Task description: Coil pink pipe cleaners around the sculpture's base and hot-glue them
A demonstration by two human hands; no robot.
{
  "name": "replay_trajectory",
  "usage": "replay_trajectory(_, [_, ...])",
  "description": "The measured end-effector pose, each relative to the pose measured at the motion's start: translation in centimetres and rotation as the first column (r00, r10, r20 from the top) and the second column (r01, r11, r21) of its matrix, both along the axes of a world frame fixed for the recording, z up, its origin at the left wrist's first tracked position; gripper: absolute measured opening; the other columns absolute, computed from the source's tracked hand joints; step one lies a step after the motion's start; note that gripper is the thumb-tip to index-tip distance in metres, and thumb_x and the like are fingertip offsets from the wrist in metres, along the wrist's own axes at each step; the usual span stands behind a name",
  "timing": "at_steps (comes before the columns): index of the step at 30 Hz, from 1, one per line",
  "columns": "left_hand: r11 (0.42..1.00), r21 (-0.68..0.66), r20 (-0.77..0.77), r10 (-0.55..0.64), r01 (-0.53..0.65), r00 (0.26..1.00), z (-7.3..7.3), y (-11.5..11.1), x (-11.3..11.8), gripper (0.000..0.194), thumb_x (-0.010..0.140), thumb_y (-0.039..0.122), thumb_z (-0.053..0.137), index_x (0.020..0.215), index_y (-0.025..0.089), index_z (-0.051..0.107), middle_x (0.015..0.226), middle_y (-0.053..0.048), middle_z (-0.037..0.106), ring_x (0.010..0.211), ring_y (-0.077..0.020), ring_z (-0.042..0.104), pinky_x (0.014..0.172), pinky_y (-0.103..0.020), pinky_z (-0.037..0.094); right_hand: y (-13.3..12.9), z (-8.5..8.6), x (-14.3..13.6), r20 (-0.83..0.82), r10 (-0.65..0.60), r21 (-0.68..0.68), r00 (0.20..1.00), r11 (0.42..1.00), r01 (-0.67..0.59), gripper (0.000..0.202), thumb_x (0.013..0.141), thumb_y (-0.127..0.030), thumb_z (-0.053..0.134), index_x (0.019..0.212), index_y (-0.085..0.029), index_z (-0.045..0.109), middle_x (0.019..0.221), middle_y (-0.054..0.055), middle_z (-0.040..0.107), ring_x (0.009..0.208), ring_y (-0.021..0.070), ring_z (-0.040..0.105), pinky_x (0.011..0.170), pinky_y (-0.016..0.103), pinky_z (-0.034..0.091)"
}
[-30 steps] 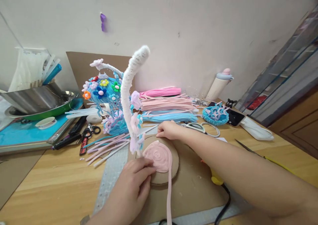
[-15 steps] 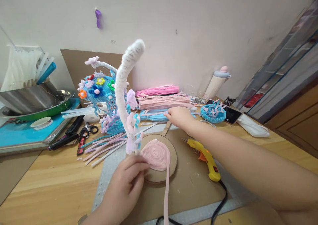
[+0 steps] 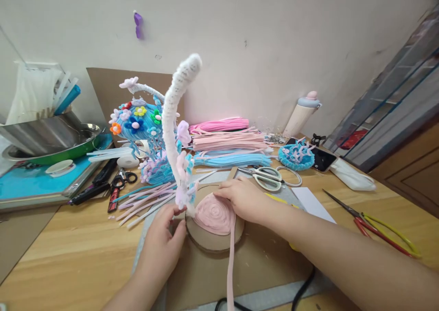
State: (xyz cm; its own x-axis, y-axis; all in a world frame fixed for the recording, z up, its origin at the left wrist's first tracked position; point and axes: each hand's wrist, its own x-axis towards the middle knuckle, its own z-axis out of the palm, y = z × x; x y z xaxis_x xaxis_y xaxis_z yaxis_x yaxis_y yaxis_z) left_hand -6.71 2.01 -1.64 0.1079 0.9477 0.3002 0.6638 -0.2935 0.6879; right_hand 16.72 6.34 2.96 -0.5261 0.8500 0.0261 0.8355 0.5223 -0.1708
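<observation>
The right hand (image 3: 242,199) has come back from the blue stems to the pink coil (image 3: 215,214), and the yellow glue gun that lay beside the disc half a second ago is now hidden under the right forearm. That hand lies flat on the coil's far right edge, its grip loose with fingers together and pressing down rather than clamped on anything. The left hand (image 3: 163,247) has slid to the near left rim of the cardboard disc (image 3: 214,242), fingertips touching the edge, grip open and curled lightly against it. The coil sits glued on top of the disc, and a loose pink tail (image 3: 231,265) runs from the coil toward the viewer. A white fuzzy stalk (image 3: 173,114) with small flowers rises from the disc's left edge and curves overhead. The disc rests on a brown cardboard sheet (image 3: 267,260) on the table (image 3: 68,251). Behind the disc lie bundles of pink and blue stems (image 3: 229,146), with white scissors (image 3: 269,176) just right of them. Far left of the disc, a steel bowl (image 3: 44,137) holds a white bag and some sticks, though what else is in it cannot be told. Red and yellow pliers (image 3: 377,228) lie well right of the disc.
</observation>
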Motion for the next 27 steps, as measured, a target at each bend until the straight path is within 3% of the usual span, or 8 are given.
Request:
replay_trajectory(9, [0.994,-0.055,-0.013,-0.098,0.098,0.995,-0.3,0.2,0.4,0.025,0.081,0.022,0.048,0.104,0.02,0.058,0.103,-0.007,0.063,0.1,-0.0242,0.059,0.086,-0.041,0.049,-0.3,-0.2,-0.8,0.055,0.061,0.052,0.997,0.997,-0.063,0.027,0.09,-0.009,0.044,0.1,-0.021,0.066,0.102,0.008,0.069,0.103,0.0222,0.054,0.089,0.042,0.026])
replay_trajectory(12, [0.99,-0.054,-0.031,-0.135,0.133,0.99,0.1,0.0,0.5,0.033,0.078,0.018,0.048,0.11,0.021,0.057,0.11,-0.007,0.063,0.107,-0.0254,0.058,0.092,-0.043,0.047,-1.2,0.0,-0.1,0.047,0.035,0.064,0.998,0.997,-0.038,0.037,0.089,-0.009,0.043,0.117,-0.023,0.061,0.119,0.008,0.065,0.11,0.0238,0.053,0.093,0.045,0.027])
replay_trajectory(15, [0.985,-0.063,-0.087,-0.168,0.163,0.982,0.6,-0.2,0.4,0.051,0.07,0.009,0.045,0.119,0.022,0.053,0.119,-0.007,0.06,0.116,-0.0274,0.054,0.099,-0.046,0.044,-3.9,-0.3,1.1,-0.042,-0.123,0.077,0.992,0.989,0.126,0.055,0.087,-0.005,0.035,0.14,-0.019,0.042,0.138,0.01,0.052,0.117,0.025,0.051,0.097,0.047,0.031])
replay_trajectory(18, [0.974,-0.099,-0.139,-0.214,0.201,0.967,0.7,-0.1,0.1,0.069,0.062,0.001,0.043,0.128,0.022,0.046,0.125,-0.008,0.057,0.124,-0.0287,0.048,0.104,-0.049,0.039,-8.0,-1.3,1.7,-0.142,-0.331,-0.046,0.933,0.944,0.328,0.051,0.091,-0.022,0.036,0.142,-0.016,0.041,0.138,0.012,0.052,0.121,0.0277,0.05,0.099,0.046,0.039])
replay_trajectory(21, [0.97,-0.151,-0.162,-0.217,0.193,0.963,0.6,0.2,0.0,0.07,0.06,0.0,0.042,0.127,0.02,0.048,0.121,-0.009,0.059,0.124,-0.0297,0.048,0.105,-0.053,0.037,-11.3,-2.3,1.5,-0.162,-0.358,-0.205,0.92,0.924,0.324,0.061,0.087,-0.03,0.046,0.145,-0.015,0.036,0.142,0.012,0.047,0.127,0.0306,0.047,0.103,0.048,0.04])
replay_trajectory(24, [0.961,-0.183,-0.027,-0.214,0.205,0.976,0.4,0.3,0.2,0.066,0.063,0.003,0.041,0.126,0.021,0.05,0.127,-0.007,0.058,0.128,-0.0274,0.046,0.109,-0.05,0.033,-12.3,-2.7,1.2,-0.216,-0.366,-0.271,0.905,0.913,0.305,0.064,0.085,-0.024,0.044,0.147,-0.013,0.03,0.148,0.011,0.038,0.134,0.0288,0.039,0.109,0.048,0.036])
replay_trajectory(27, [0.951,-0.214,0.221,-0.177,0.225,0.959,0.3,0.0,0.5,0.063,0.066,0.008,0.04,0.126,0.02,0.049,0.13,-0.006,0.058,0.128,-0.024,0.048,0.11,-0.045,0.034,-10.8,-2.9,1.5,-0.318,-0.389,-0.319,0.865,0.903,0.289,0.068,0.085,-0.016,0.038,0.15,-0.015,0.021,0.15,0.011,0.036,0.136,0.0232,0.036,0.11,0.044,0.035])
